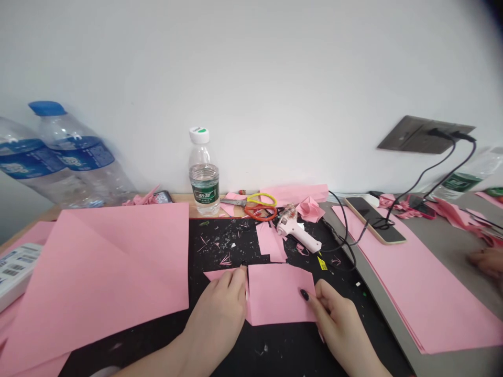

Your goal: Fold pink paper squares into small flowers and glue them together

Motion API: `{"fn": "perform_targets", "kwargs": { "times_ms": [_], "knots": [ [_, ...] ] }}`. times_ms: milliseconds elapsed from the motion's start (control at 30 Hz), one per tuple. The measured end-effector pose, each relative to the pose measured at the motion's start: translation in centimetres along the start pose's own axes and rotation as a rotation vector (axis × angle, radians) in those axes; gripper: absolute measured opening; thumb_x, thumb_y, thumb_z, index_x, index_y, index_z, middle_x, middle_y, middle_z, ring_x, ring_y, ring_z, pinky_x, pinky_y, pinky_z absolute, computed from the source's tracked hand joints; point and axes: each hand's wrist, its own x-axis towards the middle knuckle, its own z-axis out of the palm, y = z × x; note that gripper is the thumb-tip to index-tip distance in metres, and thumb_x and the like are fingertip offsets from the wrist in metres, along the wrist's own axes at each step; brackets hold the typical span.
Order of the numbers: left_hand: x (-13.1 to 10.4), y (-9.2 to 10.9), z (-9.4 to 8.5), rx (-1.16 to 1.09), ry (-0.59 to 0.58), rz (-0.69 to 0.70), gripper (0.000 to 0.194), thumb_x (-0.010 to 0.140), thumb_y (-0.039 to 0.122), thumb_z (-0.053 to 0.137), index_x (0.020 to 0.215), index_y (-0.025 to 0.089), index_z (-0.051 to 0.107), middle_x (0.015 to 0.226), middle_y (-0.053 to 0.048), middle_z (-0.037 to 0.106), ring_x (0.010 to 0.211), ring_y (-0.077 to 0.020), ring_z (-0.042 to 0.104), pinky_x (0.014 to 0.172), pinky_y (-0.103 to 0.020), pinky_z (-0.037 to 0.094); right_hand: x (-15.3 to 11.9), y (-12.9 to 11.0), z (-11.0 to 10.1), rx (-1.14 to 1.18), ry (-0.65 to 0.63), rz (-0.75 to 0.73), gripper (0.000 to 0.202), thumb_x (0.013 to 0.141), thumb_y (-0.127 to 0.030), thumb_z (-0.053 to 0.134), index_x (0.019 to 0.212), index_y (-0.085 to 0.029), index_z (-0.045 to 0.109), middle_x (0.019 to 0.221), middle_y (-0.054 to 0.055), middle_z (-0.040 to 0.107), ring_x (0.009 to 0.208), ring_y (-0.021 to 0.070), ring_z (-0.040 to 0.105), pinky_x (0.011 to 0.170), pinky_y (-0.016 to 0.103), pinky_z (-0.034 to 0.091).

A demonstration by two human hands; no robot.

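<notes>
Ideally, the small pink sheet (280,293) lies flat and square between the right hand (338,320), fingers pinching its edge, and the left hand (218,309), fingers bunched, grip unclear.

We read 怡寶 in white on the green label (205,192) of the upright water bottle (203,157). We cannot make out the print on its cap (199,135), the blue labels (84,153) of the two big bottles (65,127), the white box (19,272) or the yellow tag (322,263).

From here I see a wooden tabletop (181,198) carrying a black mat (283,348) and a water bottle (205,180). Pink scraps (225,259) litter the mat.
</notes>
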Motion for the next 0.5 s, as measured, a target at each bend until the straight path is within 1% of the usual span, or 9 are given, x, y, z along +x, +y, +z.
{"fn": "perform_targets", "kwargs": {
  "times_ms": [100, 200, 333, 433, 500],
  "knots": [
    [0.0, 0.1, 0.1, -0.014, -0.02, -0.005, 0.042, 0.073, -0.003, 0.041, 0.108, 0.008, 0.063, 0.101, -0.013, 0.064, 0.083, -0.0247, 0.06, 0.063, -0.034, 0.052, -0.1, 0.1, 0.1, 0.024, 0.023, 0.003, 0.032, 0.089, -0.037, 0.039, 0.064, -0.024, 0.024, 0.05, -0.009, 0.026, 0.041, 0.01, 0.032, 0.041, 0.021, 0.024],
    [-0.1, 0.1, 0.2, -0.012, -0.002, 0.003, 0.045, 0.073, -0.004, 0.039, 0.112, 0.005, 0.061, 0.106, -0.016, 0.064, 0.086, -0.0264, 0.06, 0.065, -0.036, 0.053, -0.1, 0.2, -0.2, 0.076, 0.021, 0.031, 0.033, 0.088, -0.039, 0.04, 0.063, -0.024, 0.026, 0.049, -0.009, 0.027, 0.04, 0.0097, 0.031, 0.041, 0.021, 0.024],
    [-0.1, 0.0, -0.1, 0.008, -0.063, 0.039, 0.05, 0.072, -0.005, 0.038, 0.117, 0.005, 0.058, 0.117, -0.018, 0.061, 0.091, -0.0277, 0.061, 0.069, -0.038, 0.053, -0.1, 0.3, -1.3, 0.201, 0.062, 0.116, 0.035, 0.087, -0.047, 0.043, 0.063, -0.023, 0.033, 0.048, -0.008, 0.031, 0.04, 0.0097, 0.031, 0.04, 0.02, 0.024],
    [0.1, -0.1, -0.4, 0.021, -0.104, 0.055, 0.053, 0.071, -0.003, 0.04, 0.12, 0.007, 0.056, 0.122, -0.017, 0.06, 0.097, -0.029, 0.06, 0.072, -0.038, 0.053, 0.3, -0.1, -2.3, 0.319, 0.049, 0.171, 0.037, 0.086, -0.05, 0.045, 0.064, -0.022, 0.036, 0.047, -0.008, 0.032, 0.039, 0.0092, 0.031, 0.039, 0.02, 0.024],
    [0.2, -0.2, -0.5, 0.023, -0.118, 0.057, 0.053, 0.072, -0.002, 0.04, 0.122, 0.007, 0.055, 0.122, -0.017, 0.06, 0.097, -0.0291, 0.06, 0.071, -0.037, 0.054, 1.0, -0.8, -2.7, 0.373, 0.02, 0.174, 0.035, 0.086, -0.05, 0.045, 0.067, -0.021, 0.039, 0.048, -0.009, 0.032, 0.04, 0.0086, 0.03, 0.039, 0.02, 0.022]
  ]
}}
